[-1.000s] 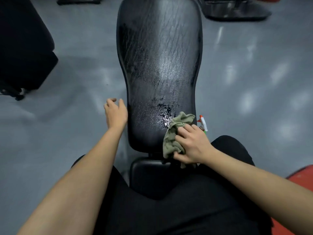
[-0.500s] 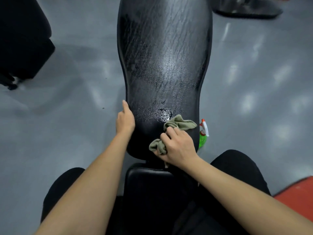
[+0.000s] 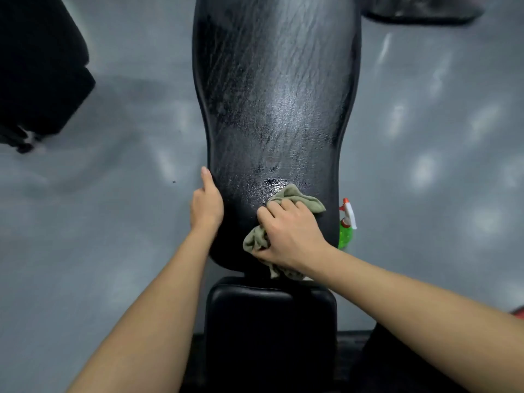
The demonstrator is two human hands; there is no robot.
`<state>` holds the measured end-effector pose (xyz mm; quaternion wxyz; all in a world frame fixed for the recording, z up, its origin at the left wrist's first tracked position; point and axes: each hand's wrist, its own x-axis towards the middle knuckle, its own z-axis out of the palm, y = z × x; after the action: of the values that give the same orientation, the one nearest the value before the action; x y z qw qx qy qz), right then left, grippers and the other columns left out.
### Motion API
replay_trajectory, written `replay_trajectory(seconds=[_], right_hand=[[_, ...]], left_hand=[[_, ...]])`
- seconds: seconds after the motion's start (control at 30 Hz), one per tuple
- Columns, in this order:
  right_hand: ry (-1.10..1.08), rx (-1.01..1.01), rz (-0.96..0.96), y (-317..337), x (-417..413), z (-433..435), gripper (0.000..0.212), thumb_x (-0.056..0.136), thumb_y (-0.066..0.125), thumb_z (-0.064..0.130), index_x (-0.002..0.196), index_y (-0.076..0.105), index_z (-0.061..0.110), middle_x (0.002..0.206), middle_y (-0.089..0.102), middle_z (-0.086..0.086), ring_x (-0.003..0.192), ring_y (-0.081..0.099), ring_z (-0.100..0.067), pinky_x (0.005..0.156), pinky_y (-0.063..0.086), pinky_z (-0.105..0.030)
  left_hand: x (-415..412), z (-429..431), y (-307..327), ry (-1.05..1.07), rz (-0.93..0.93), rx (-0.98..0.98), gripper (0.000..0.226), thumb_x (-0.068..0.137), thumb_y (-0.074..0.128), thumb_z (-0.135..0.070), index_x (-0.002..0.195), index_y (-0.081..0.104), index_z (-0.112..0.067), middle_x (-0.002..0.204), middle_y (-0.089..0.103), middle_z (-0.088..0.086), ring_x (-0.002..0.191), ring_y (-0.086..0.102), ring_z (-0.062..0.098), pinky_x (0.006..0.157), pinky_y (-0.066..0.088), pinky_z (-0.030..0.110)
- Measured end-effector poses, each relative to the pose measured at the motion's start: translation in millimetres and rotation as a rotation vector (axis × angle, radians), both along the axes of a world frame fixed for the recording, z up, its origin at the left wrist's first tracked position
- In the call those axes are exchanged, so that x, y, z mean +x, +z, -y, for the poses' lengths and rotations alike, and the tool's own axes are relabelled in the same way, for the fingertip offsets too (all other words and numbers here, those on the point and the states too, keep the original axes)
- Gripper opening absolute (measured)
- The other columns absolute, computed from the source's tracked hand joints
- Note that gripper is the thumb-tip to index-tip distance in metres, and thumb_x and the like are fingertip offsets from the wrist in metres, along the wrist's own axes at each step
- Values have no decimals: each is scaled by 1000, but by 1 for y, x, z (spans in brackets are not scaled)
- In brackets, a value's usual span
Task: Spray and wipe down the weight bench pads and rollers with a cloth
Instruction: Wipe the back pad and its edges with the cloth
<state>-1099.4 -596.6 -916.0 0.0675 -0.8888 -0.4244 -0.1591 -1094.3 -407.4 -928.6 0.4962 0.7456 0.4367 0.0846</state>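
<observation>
The long black back pad [image 3: 278, 103] of the weight bench runs up the middle of the view, its near end glistening wet. My right hand [image 3: 292, 236] grips a crumpled olive-green cloth [image 3: 297, 197] and presses it onto the pad's near end beside a wet patch. My left hand [image 3: 206, 205] rests against the pad's left edge, fingers straight along the side. The smaller black seat pad [image 3: 269, 316] lies just below. A green spray bottle [image 3: 347, 222] with a red and white trigger head stands on the floor by the pad's right edge.
Grey glossy floor [image 3: 113, 222] spreads on both sides. A dark bulky machine part [image 3: 37, 80] sits at the far left, another dark base [image 3: 419, 12] at the top right. A red object [image 3: 517, 312] shows at the right edge.
My left hand came in from the floor side and now touches the pad's left edge. My right hand slid the cloth leftwards and up the pad. The view moved closer over the bench.
</observation>
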Motion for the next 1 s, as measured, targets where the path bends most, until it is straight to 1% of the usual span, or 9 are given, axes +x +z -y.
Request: replay_trajectory(seconds=[0.13, 0.27, 0.4, 0.47, 0.53, 0.67, 0.83, 0.9, 1.0], right_hand=[[14, 15, -43, -1, 2, 7, 54, 69, 66, 65, 94, 51, 19, 90, 61, -4, 77, 59, -28, 65, 50, -39], [-75, 82, -46, -5, -12, 13, 56, 68, 62, 64, 97, 48, 17, 92, 56, -5, 81, 59, -30, 64, 49, -40], [-190, 84, 71, -5, -20, 22, 70, 66, 51, 73, 101, 57, 12, 114, 52, -11, 107, 50, -35, 89, 42, -49], [-265, 73, 70, -4, -21, 24, 79, 61, 51, 79, 104, 59, 13, 125, 51, -11, 116, 46, -37, 94, 36, -51], [-248, 41, 77, -7, -20, 25, 78, 61, 56, 79, 104, 60, 14, 118, 54, -10, 109, 50, -36, 87, 41, -49], [-130, 93, 162, -16, -20, 24, 64, 69, 51, 73, 86, 55, 11, 90, 53, -10, 83, 51, -33, 64, 44, -42], [57, -90, 218, -5, -3, 15, 61, 72, 54, 75, 89, 56, 15, 86, 57, -5, 74, 59, -30, 58, 49, -37], [136, -171, 256, 9, 7, 4, 62, 71, 55, 75, 88, 56, 16, 84, 59, -5, 70, 60, -30, 55, 47, -35], [148, -134, 219, 17, 9, -14, 63, 72, 47, 76, 92, 54, 17, 87, 61, -5, 73, 63, -30, 55, 47, -35]], left_hand=[[2, -1, 0, -13, -9, -37, 95, 98, 9, -74, 146, 50, -3, 150, 50, 22, 139, 46, 39, 118, 34, 48], [-5, 3, 6, -6, 1, -38, 94, 99, 10, -73, 143, 53, -2, 147, 52, 22, 136, 49, 39, 115, 37, 47], [-7, 5, 9, -24, -1, -71, 92, 100, 12, -72, 144, 50, 0, 147, 52, 23, 135, 49, 39, 115, 37, 48], [-9, 3, 14, -49, -3, -116, 95, 98, 12, -74, 146, 49, -1, 148, 51, 22, 135, 49, 39, 116, 37, 50], [-10, 0, 13, -65, -2, -156, 97, 96, 12, -77, 148, 48, -4, 148, 52, 20, 135, 50, 38, 116, 37, 50], [-7, 0, 6, -45, 32, -89, 93, 99, 12, -73, 143, 52, -2, 146, 53, 21, 133, 51, 38, 113, 39, 47], [-9, 1, 4, -51, 40, -48, 93, 99, 11, -72, 143, 53, -2, 145, 53, 22, 134, 51, 38, 114, 38, 46], [-3, -5, 9, -102, 35, -194, 85, 100, 15, -68, 132, 63, -6, 136, 62, 21, 123, 58, 35, 107, 44, 41], [-12, -22, 28, -310, -37, -530, 78, 97, 21, -70, 103, 73, -12, 105, 75, 14, 90, 69, 28, 80, 56, 32]])
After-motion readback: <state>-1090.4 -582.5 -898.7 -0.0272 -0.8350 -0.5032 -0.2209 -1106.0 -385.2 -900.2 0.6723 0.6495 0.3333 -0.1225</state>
